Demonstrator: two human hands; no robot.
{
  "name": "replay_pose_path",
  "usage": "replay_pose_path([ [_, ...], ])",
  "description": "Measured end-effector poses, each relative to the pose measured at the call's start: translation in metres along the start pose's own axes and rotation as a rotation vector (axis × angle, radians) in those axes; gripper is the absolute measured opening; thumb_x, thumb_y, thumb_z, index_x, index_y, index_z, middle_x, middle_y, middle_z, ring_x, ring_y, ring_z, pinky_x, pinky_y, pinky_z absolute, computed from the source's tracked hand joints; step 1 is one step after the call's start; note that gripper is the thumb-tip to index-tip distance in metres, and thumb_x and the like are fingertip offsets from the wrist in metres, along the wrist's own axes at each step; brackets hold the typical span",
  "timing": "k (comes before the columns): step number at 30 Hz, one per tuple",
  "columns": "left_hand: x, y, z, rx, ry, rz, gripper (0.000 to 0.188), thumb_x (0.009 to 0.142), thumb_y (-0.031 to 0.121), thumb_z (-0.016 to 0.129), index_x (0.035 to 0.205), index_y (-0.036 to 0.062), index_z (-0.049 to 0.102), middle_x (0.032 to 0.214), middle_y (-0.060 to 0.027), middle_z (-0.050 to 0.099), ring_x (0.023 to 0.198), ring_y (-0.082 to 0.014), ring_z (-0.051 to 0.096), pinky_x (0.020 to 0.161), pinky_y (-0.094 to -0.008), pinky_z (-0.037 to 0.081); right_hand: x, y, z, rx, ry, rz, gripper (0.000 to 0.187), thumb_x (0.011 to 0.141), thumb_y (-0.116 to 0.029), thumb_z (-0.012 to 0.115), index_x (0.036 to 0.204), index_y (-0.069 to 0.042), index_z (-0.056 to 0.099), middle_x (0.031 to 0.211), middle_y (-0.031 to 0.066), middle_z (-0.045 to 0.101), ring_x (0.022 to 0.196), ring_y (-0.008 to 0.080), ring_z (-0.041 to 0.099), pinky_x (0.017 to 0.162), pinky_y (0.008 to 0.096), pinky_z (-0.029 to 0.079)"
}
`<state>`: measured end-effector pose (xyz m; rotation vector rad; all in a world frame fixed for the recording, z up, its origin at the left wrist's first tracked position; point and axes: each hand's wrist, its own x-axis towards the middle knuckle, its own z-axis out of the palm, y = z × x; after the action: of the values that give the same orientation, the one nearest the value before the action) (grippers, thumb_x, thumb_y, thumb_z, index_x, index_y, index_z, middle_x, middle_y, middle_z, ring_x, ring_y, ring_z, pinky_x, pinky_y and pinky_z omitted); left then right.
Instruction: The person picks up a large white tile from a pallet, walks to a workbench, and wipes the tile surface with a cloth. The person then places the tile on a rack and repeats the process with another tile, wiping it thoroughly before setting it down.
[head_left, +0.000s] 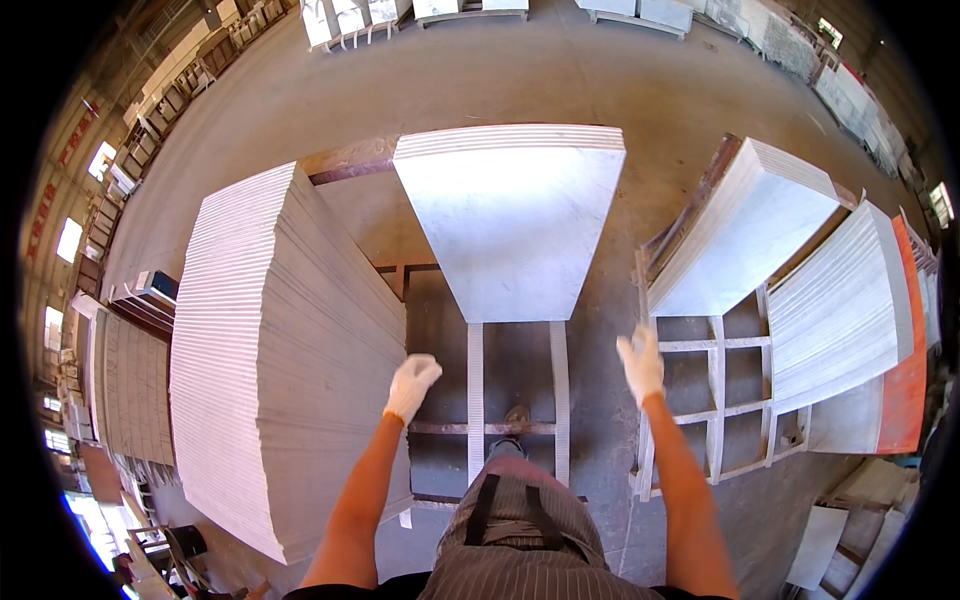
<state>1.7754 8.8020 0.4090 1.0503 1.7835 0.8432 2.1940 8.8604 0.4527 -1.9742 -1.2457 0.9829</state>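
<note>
My left hand [413, 386], in a white knit glove, is held out near the inner face of a tall stack of stone slabs [330, 370]. Its fingers bend loosely, with nothing in them. On the right, my gloved right hand [642, 362] hangs in the air with thumb and fingers apart, also holding nothing. It is nearest the left edge of a pale metal rack [716, 375]. Between and beyond both hands, several white marble-like slabs [512, 220] lean together on a frame with two ribbed rails [475, 400]. Neither hand touches those slabs.
More slabs [755, 220] lean at the far end of the right rack, with a curved-looking row of slabs [840, 310] beside them and an orange panel [905, 350] behind. Stone offcuts [850, 530] lie at lower right. Further stacks [350, 15] stand across the concrete floor [500, 80].
</note>
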Motion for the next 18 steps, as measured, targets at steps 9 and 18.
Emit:
replay_pose_path([
  [9, 0.162, 0.205, -0.018, 0.011, 0.378, 0.279, 0.071, 0.081, 0.04, 0.074, 0.133, 0.0, 0.047, 0.135, -0.0172, 0.051, 0.125, -0.0292, 0.05, 0.106, -0.0395, 0.038, 0.184, -0.198, 0.027, 0.228, 0.371, -0.264, 0.077, 0.089, -0.049, 0.064, 0.141, 0.0, 0.037, 0.138, 0.0237, 0.049, 0.126, 0.0319, 0.049, 0.105, 0.0384, 0.038],
  [18, 0.24, 0.253, 0.006, -0.115, 0.714, 0.289, 0.058, 0.083, 0.044, 0.073, 0.12, 0.0047, 0.052, 0.123, -0.0133, 0.052, 0.117, -0.0279, 0.05, 0.102, -0.0416, 0.039, 0.228, -0.224, 0.027, 0.213, 0.43, -0.084, 0.057, 0.087, -0.053, 0.065, 0.111, -0.002, 0.057, 0.118, 0.0166, 0.059, 0.109, 0.0288, 0.056, 0.096, 0.0394, 0.043],
])
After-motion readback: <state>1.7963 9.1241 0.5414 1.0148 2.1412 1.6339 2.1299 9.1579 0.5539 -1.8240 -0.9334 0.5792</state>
